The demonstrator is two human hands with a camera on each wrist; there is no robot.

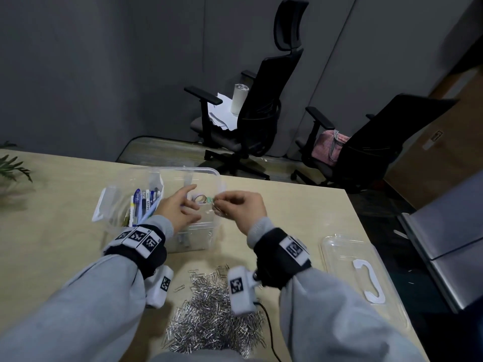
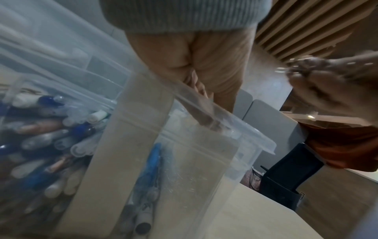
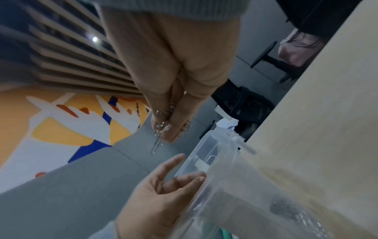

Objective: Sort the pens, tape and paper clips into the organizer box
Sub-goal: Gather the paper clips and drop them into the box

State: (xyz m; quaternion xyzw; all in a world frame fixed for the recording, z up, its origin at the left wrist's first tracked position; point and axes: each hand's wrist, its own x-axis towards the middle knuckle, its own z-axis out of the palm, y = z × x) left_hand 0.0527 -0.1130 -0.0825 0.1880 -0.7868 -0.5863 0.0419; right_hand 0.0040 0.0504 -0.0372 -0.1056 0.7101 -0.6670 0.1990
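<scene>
Dim room, soft light, blurry wrist pictures.
I see my right hand [image 2: 335,77] smeared by blur, a small ceiling light [image 3: 94,39] glowing, lines bending at the edges, and dark far corners past the table [image 1: 300,205].

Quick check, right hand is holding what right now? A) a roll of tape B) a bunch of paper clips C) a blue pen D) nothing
B: in the right wrist view the right hand pinches a bunch of paper clips between its fingertips, above the organizer box in the head view.
</scene>
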